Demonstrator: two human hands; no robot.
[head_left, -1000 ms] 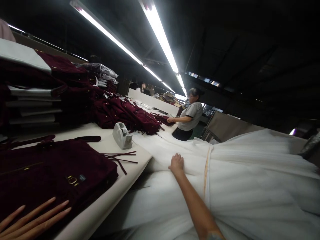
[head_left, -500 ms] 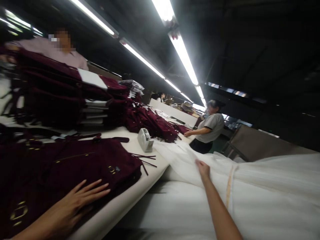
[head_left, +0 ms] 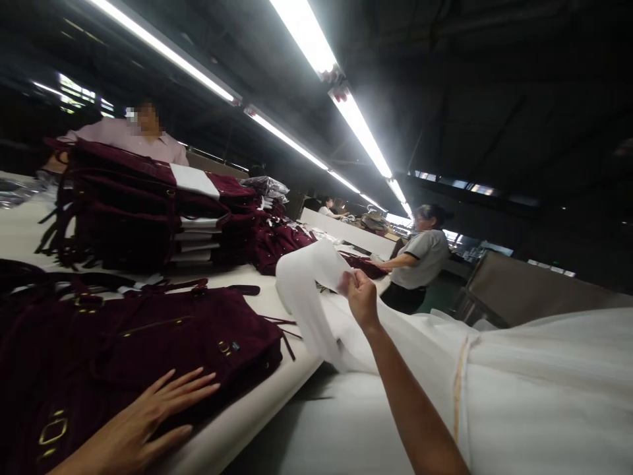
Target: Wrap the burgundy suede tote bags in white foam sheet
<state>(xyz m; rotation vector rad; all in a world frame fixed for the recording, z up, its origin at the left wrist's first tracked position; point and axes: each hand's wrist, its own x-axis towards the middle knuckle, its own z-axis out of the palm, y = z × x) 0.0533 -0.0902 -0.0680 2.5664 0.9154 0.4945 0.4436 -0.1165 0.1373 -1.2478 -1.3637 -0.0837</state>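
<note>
My left hand (head_left: 153,412) rests flat on the near edge of a burgundy bag (head_left: 163,336), fingers spread. The bag lies on the table and has brass-coloured buckles, a zip and straps. Out in front, my right hand (head_left: 362,297) is closed on a strip of thin white sheet (head_left: 302,280). The strip is lifted and bends over, its free end hanging by the table edge and blurred by motion. Below and to the right, a large mass of white sheeting (head_left: 544,382) spreads out, with a yellowish band across it.
Burgundy bags with white wraps stand in a stack (head_left: 123,211) on the pale table (head_left: 247,415). Behind the stack is a person in a pink shirt (head_left: 173,152). Another person in a grey shirt (head_left: 430,257) works farther along. More burgundy bags (head_left: 281,244) lie between.
My right hand has moved left and up, raising the white strip off the sheeting. The strip now covers the tape dispenser that showed before. My left hand stays on the bag.
</note>
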